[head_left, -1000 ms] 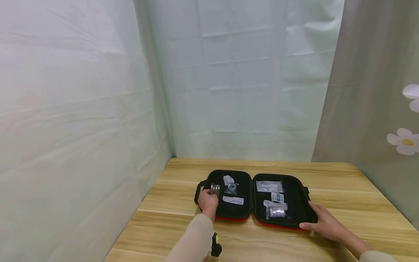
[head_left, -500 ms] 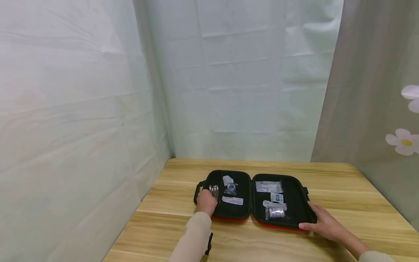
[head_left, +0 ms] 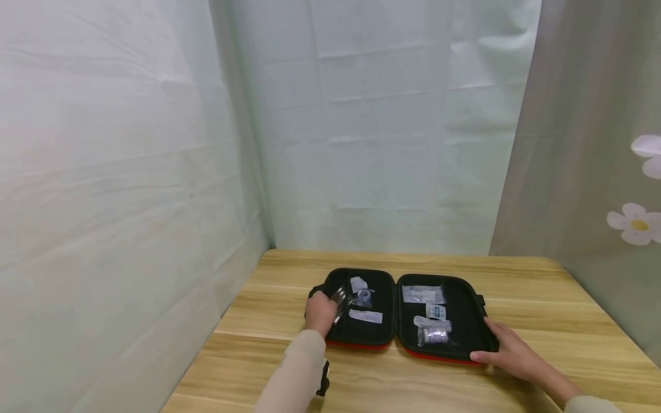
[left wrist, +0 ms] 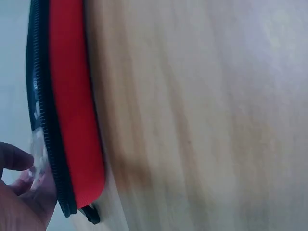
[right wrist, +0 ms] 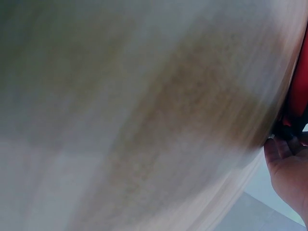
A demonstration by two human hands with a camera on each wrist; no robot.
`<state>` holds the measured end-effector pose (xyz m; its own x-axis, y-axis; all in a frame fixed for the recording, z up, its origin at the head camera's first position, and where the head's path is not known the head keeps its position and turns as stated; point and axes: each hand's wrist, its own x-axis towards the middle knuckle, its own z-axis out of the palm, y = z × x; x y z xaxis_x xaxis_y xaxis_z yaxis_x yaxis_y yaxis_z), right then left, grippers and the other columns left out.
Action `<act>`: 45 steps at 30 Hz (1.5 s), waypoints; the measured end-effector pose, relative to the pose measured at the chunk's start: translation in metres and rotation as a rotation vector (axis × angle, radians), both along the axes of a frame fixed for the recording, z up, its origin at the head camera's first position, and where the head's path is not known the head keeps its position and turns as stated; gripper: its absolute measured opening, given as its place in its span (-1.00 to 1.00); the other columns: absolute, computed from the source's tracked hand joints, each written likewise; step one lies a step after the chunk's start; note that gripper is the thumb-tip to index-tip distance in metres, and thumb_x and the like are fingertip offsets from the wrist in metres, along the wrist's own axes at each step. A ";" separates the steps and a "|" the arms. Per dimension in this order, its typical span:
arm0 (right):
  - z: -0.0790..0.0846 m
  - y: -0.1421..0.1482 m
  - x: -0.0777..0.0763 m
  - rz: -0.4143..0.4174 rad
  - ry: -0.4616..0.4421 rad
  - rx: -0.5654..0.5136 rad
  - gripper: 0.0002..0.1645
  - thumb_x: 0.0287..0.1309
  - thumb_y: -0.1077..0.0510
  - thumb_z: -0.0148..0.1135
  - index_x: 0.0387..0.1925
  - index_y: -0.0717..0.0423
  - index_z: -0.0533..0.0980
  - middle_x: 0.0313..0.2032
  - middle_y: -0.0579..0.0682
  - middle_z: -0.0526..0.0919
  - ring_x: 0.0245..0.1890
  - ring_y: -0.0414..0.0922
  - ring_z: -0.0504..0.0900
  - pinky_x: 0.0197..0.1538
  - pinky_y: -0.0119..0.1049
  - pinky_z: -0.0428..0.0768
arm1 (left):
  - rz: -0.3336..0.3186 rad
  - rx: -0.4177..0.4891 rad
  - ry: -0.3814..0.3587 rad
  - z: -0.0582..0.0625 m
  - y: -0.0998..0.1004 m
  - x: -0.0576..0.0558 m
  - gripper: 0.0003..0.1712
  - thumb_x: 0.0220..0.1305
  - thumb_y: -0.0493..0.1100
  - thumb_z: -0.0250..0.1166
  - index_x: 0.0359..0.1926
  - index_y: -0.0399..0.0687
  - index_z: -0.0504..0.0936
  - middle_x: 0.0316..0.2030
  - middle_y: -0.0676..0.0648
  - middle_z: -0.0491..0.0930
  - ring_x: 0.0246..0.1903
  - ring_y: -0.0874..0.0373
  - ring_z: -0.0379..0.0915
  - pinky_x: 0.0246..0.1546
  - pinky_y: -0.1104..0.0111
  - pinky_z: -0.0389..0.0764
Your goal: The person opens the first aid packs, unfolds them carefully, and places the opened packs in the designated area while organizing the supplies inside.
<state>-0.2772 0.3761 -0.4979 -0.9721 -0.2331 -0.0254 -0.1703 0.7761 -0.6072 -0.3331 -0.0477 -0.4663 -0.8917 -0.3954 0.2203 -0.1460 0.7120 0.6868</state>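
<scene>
An unzipped first-aid case (head_left: 369, 287) lies spread in two black-lined halves, its red shell showing below. My left hand (head_left: 320, 312) is at the left half, pinching a shiny silver item (head_left: 338, 297) with several prong-like strips; I cannot tell its kind. In the left wrist view, the thumb and fingers of my left hand (left wrist: 21, 183) are beside the zipped rim, with something clear and whitish (left wrist: 39, 151) near them. My right hand (head_left: 511, 350) grips the right half's near corner, thumb on the rim and fingers along the side; the right wrist view shows its fingers (right wrist: 284, 149) there.
The left half holds a white packet (head_left: 358, 284), a bagged roll (head_left: 363, 297) and a long white packet (head_left: 365, 316). In the right half lie a flat clear packet (head_left: 423, 294), a small blue-white packet (head_left: 436, 311) and a bagged white roll (head_left: 435, 335). Pale curtains surround the wooden table (head_left: 403, 384).
My left hand has shifted slightly left, and the silver item has tilted from upright to a slant with its top to the right. The right hand keeps its hold on the case.
</scene>
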 end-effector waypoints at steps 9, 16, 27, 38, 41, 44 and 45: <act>0.002 -0.001 0.002 0.003 0.016 0.000 0.30 0.05 -0.25 0.44 0.41 0.58 0.02 0.26 0.65 0.18 0.23 0.54 0.22 0.15 0.40 0.32 | 0.032 0.264 0.057 0.003 -0.021 -0.005 -0.92 0.04 -0.40 0.30 -0.39 -0.36 0.67 -0.49 -0.19 0.63 -0.48 -0.06 0.51 -0.38 0.20 0.55; 0.001 -0.002 0.002 -0.003 0.002 -0.011 0.29 0.05 -0.23 0.45 0.41 0.57 0.02 0.26 0.65 0.17 0.23 0.53 0.22 0.15 0.40 0.32 | -0.030 0.666 0.050 0.000 -0.044 -0.008 -0.82 0.25 -0.41 0.27 -0.17 -0.51 0.64 -0.45 -0.20 0.58 -0.58 0.18 0.52 -0.58 0.41 0.64; 0.002 -0.001 0.002 0.003 -0.002 -0.008 0.28 0.06 -0.22 0.44 0.41 0.57 0.02 0.27 0.64 0.17 0.24 0.52 0.22 0.16 0.39 0.31 | -0.149 0.723 -0.026 -0.006 -0.076 -0.009 -0.69 0.37 -0.37 0.22 0.02 -0.60 0.55 -0.36 -0.25 0.62 -0.57 0.22 0.54 -0.56 0.43 0.64; 0.005 -0.003 0.001 -0.009 -0.020 0.007 0.28 0.06 -0.23 0.44 0.41 0.56 0.01 0.28 0.64 0.16 0.25 0.52 0.21 0.16 0.40 0.30 | -0.208 0.765 -0.140 -0.008 -0.090 -0.004 -0.74 0.37 -0.37 0.22 -0.03 -0.55 0.55 -0.38 -0.17 0.62 -0.56 0.22 0.51 -0.52 0.43 0.63; 0.005 -0.003 0.002 -0.010 -0.016 0.007 0.28 0.06 -0.23 0.44 0.41 0.57 0.01 0.28 0.64 0.16 0.25 0.52 0.21 0.16 0.40 0.30 | -0.225 0.786 -0.155 -0.009 -0.091 -0.004 -0.73 0.36 -0.39 0.22 -0.03 -0.58 0.54 -0.38 -0.18 0.62 -0.56 0.22 0.53 -0.52 0.45 0.62; 0.005 -0.002 0.002 -0.012 -0.020 0.004 0.29 0.05 -0.24 0.44 0.42 0.56 0.01 0.28 0.63 0.16 0.26 0.52 0.20 0.17 0.41 0.29 | -0.237 0.774 -0.167 -0.008 -0.090 -0.003 -0.72 0.36 -0.39 0.21 -0.02 -0.60 0.53 -0.37 -0.19 0.63 -0.56 0.22 0.53 -0.51 0.43 0.63; 0.005 -0.002 0.002 -0.012 -0.021 0.005 0.29 0.06 -0.24 0.44 0.41 0.56 0.01 0.28 0.64 0.16 0.25 0.52 0.20 0.17 0.41 0.29 | -0.240 0.765 -0.172 -0.008 -0.090 -0.003 -0.72 0.36 -0.39 0.21 -0.02 -0.60 0.53 -0.37 -0.19 0.63 -0.55 0.22 0.53 -0.50 0.43 0.63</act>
